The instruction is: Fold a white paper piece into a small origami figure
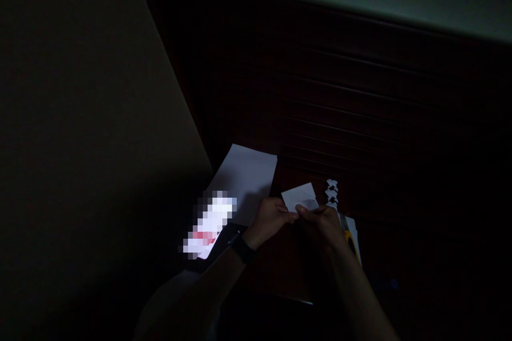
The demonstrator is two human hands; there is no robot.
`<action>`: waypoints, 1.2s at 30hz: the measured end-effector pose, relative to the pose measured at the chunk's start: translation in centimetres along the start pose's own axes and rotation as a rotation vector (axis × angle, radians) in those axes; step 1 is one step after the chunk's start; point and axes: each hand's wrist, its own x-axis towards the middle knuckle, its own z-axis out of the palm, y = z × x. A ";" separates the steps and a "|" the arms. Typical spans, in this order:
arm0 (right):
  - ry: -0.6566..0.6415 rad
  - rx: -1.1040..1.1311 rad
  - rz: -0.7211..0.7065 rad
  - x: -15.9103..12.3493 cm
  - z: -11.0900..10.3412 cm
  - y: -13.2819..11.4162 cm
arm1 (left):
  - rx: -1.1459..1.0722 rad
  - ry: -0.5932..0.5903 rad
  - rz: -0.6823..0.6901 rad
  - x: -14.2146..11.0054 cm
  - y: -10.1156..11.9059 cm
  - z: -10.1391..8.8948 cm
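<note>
White paper piece [298, 195]: over the counter [280, 273], inward from its near edge, between left hand [269, 218] and right hand [326, 224], extending beyond them.
Hands: close together, both pinching its near side, right thumb on top.
Larger white sheet [251, 170]: beyond the left hand.

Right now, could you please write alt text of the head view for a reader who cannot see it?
A left hand and right hand hold a small piece of white paper in dim light. Larger white paper and a glowing, pixelated screen lie to the left; a jagged paper strip and yellow-handled tool to the right.
</note>
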 end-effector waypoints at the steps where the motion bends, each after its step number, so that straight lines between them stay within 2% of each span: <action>1: -0.014 -0.008 -0.002 0.0 0.0 -0.1 | -0.012 -0.009 -0.012 0.0 0.1 0.0; 6: -0.070 0.037 0.006 -0.3 0.1 -0.8 | -0.056 -0.115 -0.021 -0.4 0.9 -0.4; 9: -0.080 0.066 0.029 -0.5 0.3 -1.3 | -0.043 -0.136 -0.019 -0.4 0.8 -0.7; 16: -0.021 0.028 0.065 -0.8 0.7 -2.2 | -0.071 -0.158 -0.012 -0.2 0.2 -0.8; 24: 0.073 0.158 0.078 0.2 -0.3 -1.6 | -0.075 -0.156 -0.019 -0.3 0.2 -0.9; 29: 0.046 0.104 0.069 0.4 -0.9 -1.8 | -0.088 -0.182 -0.012 -0.2 -0.2 -1.3; 33: -0.074 -0.054 0.050 0.2 -1.4 -2.3 | -0.055 -0.195 -0.032 -0.2 0.1 -2.1; 36: -0.138 -0.036 0.036 -0.1 -1.4 -2.4 | -0.054 -0.202 0.004 -0.3 0.4 -2.4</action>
